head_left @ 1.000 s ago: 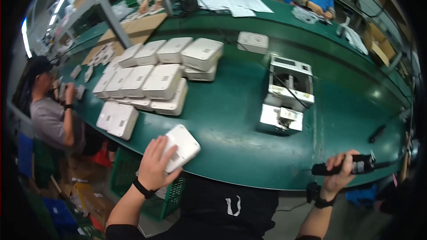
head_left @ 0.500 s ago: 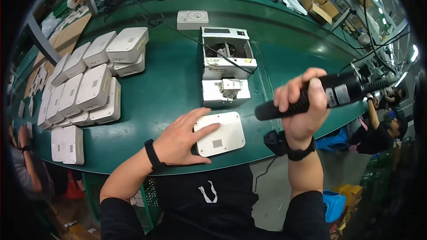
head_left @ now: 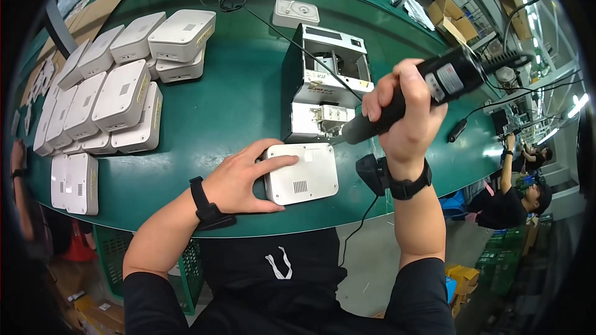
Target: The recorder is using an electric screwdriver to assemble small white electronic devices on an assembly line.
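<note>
A white rounded plastic box point(head_left: 320, 181) with a vent grid and corner screw holes lies on the table before me. My left hand point(head_left: 239, 178) grips its left side, with the index finger lying across the top and the thumb along the near edge. My right hand point(head_left: 406, 111) is closed round a black electric screwdriver point(head_left: 397, 102), tilted with its tip down to the left. That tip is at the front metal block of a screw feeder point(head_left: 323, 84) standing just beyond the box. Whether the bit carries a screw is too small to tell.
Several similar white boxes point(head_left: 124, 96) are stacked at the left, and two stand upright point(head_left: 74, 183) near the front edge. An open white housing part point(head_left: 295, 13) lies behind the feeder. A black cable point(head_left: 267, 22) crosses over the feeder. Other people work around the table.
My right hand has brought the screwdriver up and left, so its tip is now at the feeder's front. My left hand stays on the box. The whole view has shifted slightly.
</note>
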{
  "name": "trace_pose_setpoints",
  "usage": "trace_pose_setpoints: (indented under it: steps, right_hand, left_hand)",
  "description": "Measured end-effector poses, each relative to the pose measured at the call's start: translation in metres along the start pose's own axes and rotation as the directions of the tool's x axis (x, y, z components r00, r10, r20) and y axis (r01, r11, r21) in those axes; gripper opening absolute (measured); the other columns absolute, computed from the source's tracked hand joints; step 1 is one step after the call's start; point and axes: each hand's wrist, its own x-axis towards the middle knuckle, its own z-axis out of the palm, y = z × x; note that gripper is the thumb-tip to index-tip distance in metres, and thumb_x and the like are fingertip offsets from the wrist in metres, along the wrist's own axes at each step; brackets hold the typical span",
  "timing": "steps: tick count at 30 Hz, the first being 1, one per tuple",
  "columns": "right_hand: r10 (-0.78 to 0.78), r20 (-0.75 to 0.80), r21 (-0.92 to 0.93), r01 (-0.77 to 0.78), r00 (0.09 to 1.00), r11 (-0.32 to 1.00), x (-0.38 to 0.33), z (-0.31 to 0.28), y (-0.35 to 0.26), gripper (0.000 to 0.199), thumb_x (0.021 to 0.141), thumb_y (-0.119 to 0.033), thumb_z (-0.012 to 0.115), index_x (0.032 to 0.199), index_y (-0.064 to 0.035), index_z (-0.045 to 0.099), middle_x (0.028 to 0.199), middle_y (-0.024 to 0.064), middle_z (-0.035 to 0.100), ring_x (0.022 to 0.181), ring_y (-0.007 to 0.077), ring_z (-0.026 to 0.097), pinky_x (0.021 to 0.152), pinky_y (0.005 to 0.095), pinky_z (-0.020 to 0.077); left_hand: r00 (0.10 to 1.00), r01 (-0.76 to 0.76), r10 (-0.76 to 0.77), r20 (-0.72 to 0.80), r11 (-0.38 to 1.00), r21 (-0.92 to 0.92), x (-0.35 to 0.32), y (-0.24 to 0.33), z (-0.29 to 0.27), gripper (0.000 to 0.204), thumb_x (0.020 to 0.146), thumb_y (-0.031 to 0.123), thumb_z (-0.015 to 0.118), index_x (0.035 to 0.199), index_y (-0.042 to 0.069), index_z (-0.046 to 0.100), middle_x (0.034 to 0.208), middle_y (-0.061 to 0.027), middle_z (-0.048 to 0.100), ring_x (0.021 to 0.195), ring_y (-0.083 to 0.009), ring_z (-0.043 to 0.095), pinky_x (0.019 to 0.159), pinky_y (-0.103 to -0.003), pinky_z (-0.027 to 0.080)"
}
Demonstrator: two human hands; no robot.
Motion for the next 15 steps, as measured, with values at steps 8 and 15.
trace_pose_setpoints:
  steps: [8,15]
  right_hand:
    - [-0.023,-0.021,-0.004,0.023,1.0,1.0,-0.018,-0.014,0.011,0.017,0.093,-0.02,0.055,0.09,-0.0039,0.05,0.059,0.0079,0.049,0.043,0.0166,0.046,0.046,0.0345,0.0434]
    - [-0.013,-0.058,0.054,0.016,0.998,0.998,-0.022,-0.017,0.026,0.018,0.092,-0.021,0.055,0.089,-0.0039,0.048,0.059,0.0072,0.047,0.043,0.0157,0.044,0.045,0.0341,0.0431]
  left_hand:
    - [1.0,-0.002,0.002,-0.004,1.0,-0.002,0.001,0.0,0.004,0.081,0.063,0.03,0.086,0.136,0.023,0.053,0.135,-0.0124,0.047,0.116,-0.0342,0.056,0.094,-0.043,0.051]
    - [1.0,0.013,-0.013,0.001,1.0,0.02,0.003,0.001,0.004,0.08,0.063,0.031,0.086,0.136,0.023,0.054,0.135,-0.0123,0.046,0.116,-0.0336,0.056,0.094,-0.043,0.05]
